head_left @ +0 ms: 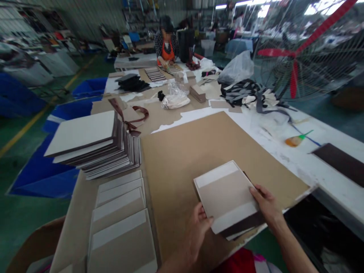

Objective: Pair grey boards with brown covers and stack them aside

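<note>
Both hands hold a flat card panel (224,193), beige in the middle with white bands at its two ends, lying atop a small stack with dark brown edges on a large brown cardboard sheet (182,151). My left hand (199,227) grips the panel's near left corner, thumb on top. My right hand (265,206) clasps its right edge, fingers curled over it.
A row of overlapping beige-and-white panels (121,216) lies at the left. Behind it rises a tall stack of white boards (93,146). An orange glue bottle (295,140) and a dark panel (341,163) lie at right. A big fan (307,53) stands at right. A person works far off.
</note>
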The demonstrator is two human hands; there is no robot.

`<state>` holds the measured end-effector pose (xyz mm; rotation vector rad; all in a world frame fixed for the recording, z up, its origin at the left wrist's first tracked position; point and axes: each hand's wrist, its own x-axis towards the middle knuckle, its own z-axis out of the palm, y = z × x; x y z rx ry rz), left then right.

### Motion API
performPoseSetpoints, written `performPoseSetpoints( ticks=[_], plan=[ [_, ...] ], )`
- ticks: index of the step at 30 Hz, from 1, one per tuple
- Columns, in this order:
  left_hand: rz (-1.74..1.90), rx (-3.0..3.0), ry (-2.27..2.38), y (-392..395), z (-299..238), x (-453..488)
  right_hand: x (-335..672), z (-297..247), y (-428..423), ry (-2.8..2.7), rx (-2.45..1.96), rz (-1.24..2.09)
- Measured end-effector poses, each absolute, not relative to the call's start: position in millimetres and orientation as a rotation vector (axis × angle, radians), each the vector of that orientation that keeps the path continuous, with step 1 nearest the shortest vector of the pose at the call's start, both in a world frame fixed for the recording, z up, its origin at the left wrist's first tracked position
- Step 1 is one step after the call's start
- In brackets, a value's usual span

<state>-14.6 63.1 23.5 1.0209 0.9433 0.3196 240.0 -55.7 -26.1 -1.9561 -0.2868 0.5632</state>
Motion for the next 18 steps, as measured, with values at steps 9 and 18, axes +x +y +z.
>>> performPoseSetpoints(
  ticks=[9,18],
  plan=[
    [0.146,1.210,0.950,44,12,19,273,-58,-99,-0.331,-2.304,0.444],
    [0.120,1.306,1.180,44,9,22,283,-60,-99,-0.662,-2.554,0.206]
  ],
)
